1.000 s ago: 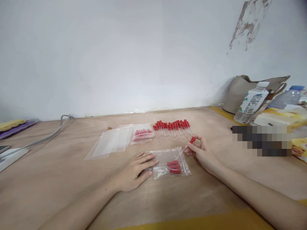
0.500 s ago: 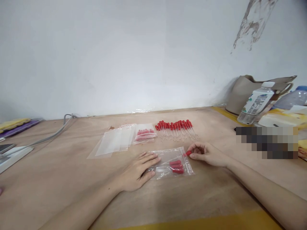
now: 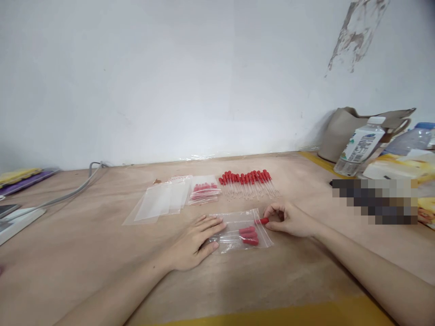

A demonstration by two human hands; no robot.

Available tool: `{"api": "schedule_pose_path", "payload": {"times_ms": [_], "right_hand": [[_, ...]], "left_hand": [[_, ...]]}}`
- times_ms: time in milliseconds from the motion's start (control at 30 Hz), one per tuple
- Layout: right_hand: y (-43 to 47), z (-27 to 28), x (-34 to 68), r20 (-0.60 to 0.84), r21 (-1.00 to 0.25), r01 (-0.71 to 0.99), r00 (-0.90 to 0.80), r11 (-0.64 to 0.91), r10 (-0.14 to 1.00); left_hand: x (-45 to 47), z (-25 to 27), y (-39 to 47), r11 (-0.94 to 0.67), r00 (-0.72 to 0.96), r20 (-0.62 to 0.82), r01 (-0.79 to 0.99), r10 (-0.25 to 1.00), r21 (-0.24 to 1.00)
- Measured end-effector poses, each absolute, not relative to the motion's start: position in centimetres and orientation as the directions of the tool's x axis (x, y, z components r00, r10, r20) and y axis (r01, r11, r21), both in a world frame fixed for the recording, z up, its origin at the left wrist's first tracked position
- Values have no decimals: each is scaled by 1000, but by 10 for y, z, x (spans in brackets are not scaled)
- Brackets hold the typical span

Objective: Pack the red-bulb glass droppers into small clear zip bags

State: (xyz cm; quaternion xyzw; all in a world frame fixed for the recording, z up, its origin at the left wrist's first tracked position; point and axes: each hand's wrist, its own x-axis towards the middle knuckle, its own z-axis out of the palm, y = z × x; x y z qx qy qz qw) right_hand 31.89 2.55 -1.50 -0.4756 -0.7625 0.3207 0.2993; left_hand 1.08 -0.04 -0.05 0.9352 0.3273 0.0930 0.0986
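A clear zip bag [image 3: 228, 246] lies flat on the table, with its mouth on the right. Three droppers with red rubber bulbs [image 3: 249, 236] lie side by side inside it. My left hand [image 3: 199, 242] rests flat on the bag's left end, fingers spread. At the mouth, my right hand [image 3: 283, 219] pinches the red bulb of another dropper [image 3: 263, 221], whose thin clear stem lies inside the bag. Behind the bag is a row of droppers [image 3: 244, 178], red bulbs pointing away from me. Left of them sits a stack of filled bags [image 3: 205, 189].
Flat clear bags [image 3: 154, 203] lie fanned out at left centre. A grey cable [image 3: 73, 193] crosses the left side near a phone [image 3: 8, 210]. On the right stand a plastic bottle [image 3: 362, 147] and a beige bag [image 3: 335, 136]. A wall [image 3: 170, 90] closes off the back.
My right hand has moved slightly left, and the dropper in it has slid further into the bag. My left hand stays pressed on the bag.
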Motion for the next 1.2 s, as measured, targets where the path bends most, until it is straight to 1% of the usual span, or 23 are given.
{"api": "schedule_pose_path", "payload": {"times_ms": [100, 233, 300, 467, 633, 833, 933, 1000, 1067, 1133, 1200], "right_hand": [[25, -15, 317, 187, -719, 571, -390, 396, 902], [23, -10, 314, 297, -672, 504, -487, 543, 821], [22, -5, 316, 319, -638, 501, -518, 584, 794], [24, -8, 315, 327, -625, 509, -517, 591, 791], [28, -23, 296, 407, -575, 528, -478, 625, 778], [32, -30, 285, 421, -603, 581, -351, 547, 836], [31, -30, 286, 435, -579, 555, -409, 597, 802], [33, -30, 288, 437, -592, 540, -407, 597, 802], [39, -30, 293, 420, -630, 572, -318, 525, 850], [51, -27, 300, 383, -658, 635, -180, 404, 906], [68, -23, 308, 366, -656, 700, -31, 282, 930]], "left_hand": [[10, -1, -1, -762, 763, 111, 602, 637, 237], [9, -3, -1, -752, 750, 117, 616, 651, 234], [9, -4, -1, -750, 747, 121, 619, 654, 235], [9, -6, 0, -755, 751, 126, 614, 649, 229], [9, -6, 0, -759, 751, 138, 612, 646, 221], [8, -5, -1, -759, 752, 129, 615, 646, 213], [8, -5, 0, -757, 751, 130, 616, 648, 217], [8, -5, 0, -756, 751, 126, 614, 648, 228], [8, -6, 0, -753, 750, 127, 609, 649, 249], [8, -6, 0, -746, 745, 135, 604, 654, 280], [8, -7, 0, -740, 739, 149, 594, 657, 316]]}}
